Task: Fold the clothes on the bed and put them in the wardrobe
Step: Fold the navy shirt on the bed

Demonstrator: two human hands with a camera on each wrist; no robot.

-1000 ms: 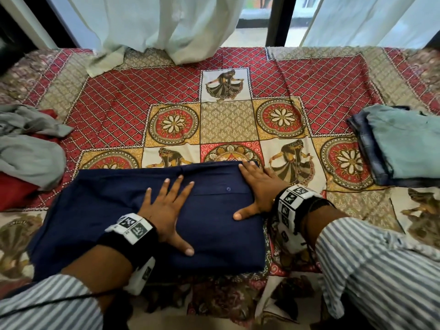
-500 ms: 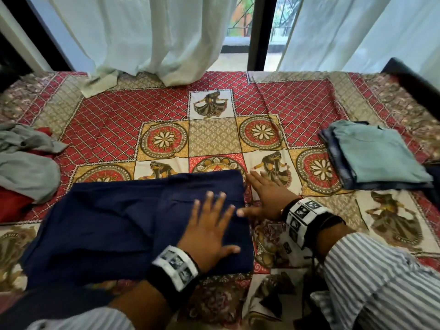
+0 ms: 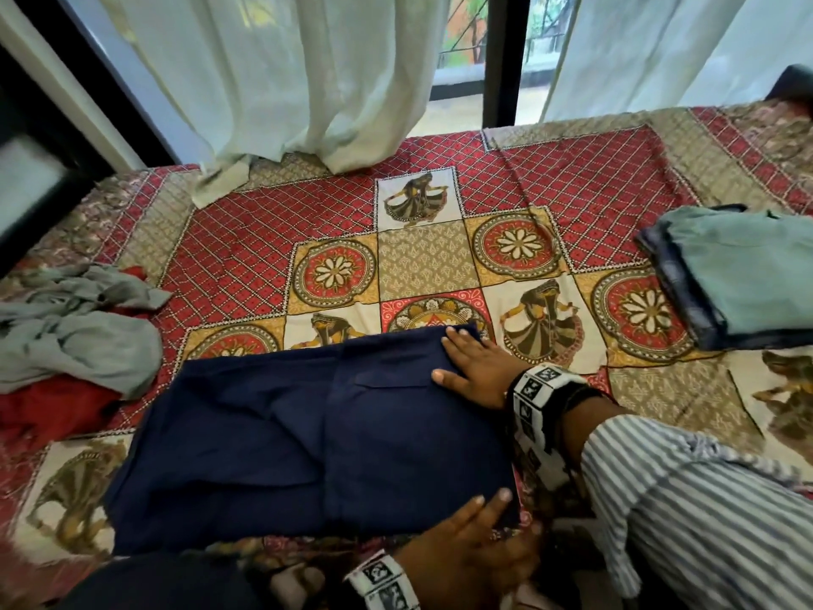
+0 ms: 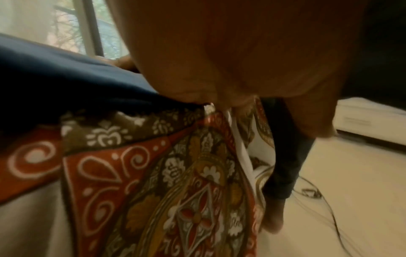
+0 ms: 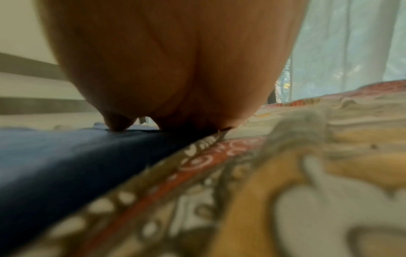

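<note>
A folded navy garment (image 3: 316, 438) lies flat on the patterned bedspread (image 3: 422, 261), close to the bed's near edge. My right hand (image 3: 473, 367) lies flat with straight fingers on the garment's far right corner. My left hand (image 3: 479, 534) rests at the near right corner, fingertips on top of the cloth and thumb off to the right. In the left wrist view the left hand (image 4: 219, 60) meets the navy garment (image 4: 54, 78) at its edge. The right wrist view has the right hand (image 5: 175, 69) pressing down on the navy garment (image 5: 66, 156).
A folded stack of teal and dark checked clothes (image 3: 739, 275) sits at the bed's right. Loose grey clothes (image 3: 75, 341) and a red garment (image 3: 48, 407) lie at the left. Pale curtains (image 3: 286, 81) hang over the far edge. Cables (image 4: 329, 208) lie on the floor.
My left hand slid from the middle of the navy garment to its near right corner. My right hand shifted along the right edge to the far corner. The view moved left.
</note>
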